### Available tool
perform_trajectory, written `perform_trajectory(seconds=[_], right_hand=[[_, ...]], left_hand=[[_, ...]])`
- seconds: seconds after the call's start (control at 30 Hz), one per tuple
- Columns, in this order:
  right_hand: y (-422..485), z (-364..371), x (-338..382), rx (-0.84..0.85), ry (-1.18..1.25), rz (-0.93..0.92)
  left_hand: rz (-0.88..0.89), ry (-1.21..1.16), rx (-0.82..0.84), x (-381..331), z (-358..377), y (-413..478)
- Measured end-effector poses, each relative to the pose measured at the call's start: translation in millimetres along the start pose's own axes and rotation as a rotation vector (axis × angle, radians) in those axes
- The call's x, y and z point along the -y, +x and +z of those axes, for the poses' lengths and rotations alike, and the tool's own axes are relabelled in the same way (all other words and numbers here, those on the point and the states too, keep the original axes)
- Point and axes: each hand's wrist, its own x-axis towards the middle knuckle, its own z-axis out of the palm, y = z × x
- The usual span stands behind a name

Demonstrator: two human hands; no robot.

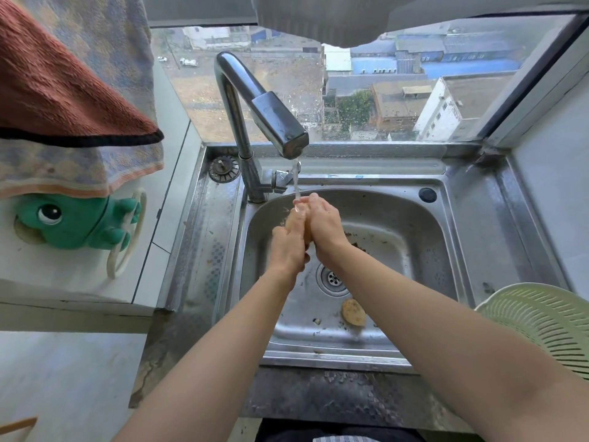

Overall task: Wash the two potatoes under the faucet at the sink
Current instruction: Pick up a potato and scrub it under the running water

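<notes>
Both hands are meeting over the sink (414,218), directly under the stream falling from the faucet (255,106). The left hand (288,247) and the right hand (325,228) are both curling closed around one potato (290,222), which is showing only as a pale sliver between the palms. The second potato (353,311) is lying loose on the sink floor, below the right wrist, just beside the drain (333,278).
</notes>
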Motion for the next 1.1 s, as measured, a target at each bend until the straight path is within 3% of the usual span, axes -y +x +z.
perform_trajectory(seconds=[0.07, 0.13, 0.2, 0.3, 0.4, 0.47, 0.53, 0.67, 0.77, 0.83, 0.9, 1.0, 1.1], right_hand=[[1.2, -4.5, -4.3, 0.075, 0.014, -0.008], [-0.7, -12.6, -9.5, 0.262, 0.017, -0.068], [-2.6, -18.0, -11.3, 0.368, -0.005, -0.086], [0.0, -12.9, -8.0, 0.215, -0.056, -0.09], [5.9, -1.7, -5.3, -0.021, -0.072, -0.066], [8.8, 0.2, -5.9, -0.088, -0.065, -0.047], [6.7, -3.6, -5.0, 0.003, -0.051, -0.076], [2.1, -17.4, -7.6, 0.316, -0.16, -0.188], [6.0, -12.0, -7.7, 0.177, -0.122, -0.154], [9.0, -6.5, -5.3, -0.003, -0.1, -0.14], [12.7, -7.5, -4.2, -0.056, -0.062, -0.127], [7.0, -14.3, -2.6, 0.136, -0.068, -0.145], [-0.5, -20.5, -4.6, 0.305, -0.169, -0.159]], left_hand=[[-0.012, -0.011, -0.047, -1.8, -1.1, 3.2], [-0.105, -0.054, -0.106, -3.6, -7.5, 7.6], [-0.189, -0.069, -0.078, -3.4, -12.4, 7.6], [-0.191, -0.031, 0.011, -3.8, -9.1, 0.4], [-0.048, 0.056, 0.034, -4.1, 1.7, -3.2], [0.069, 0.106, 0.004, -1.4, 4.9, -0.8], [0.105, 0.118, -0.078, 3.8, 3.5, 6.8], [-0.017, 0.123, -0.266, 9.5, -3.0, 17.9], [0.057, 0.109, -0.23, 10.2, 1.3, 14.7], [0.115, 0.032, -0.107, 8.0, 7.7, 6.7], [0.203, 0.021, 0.005, 8.1, 11.0, 3.7], [0.199, 0.032, -0.038, 4.3, 5.9, 6.5], [-0.04, -0.081, -0.132, -3.9, -1.9, 8.7]])
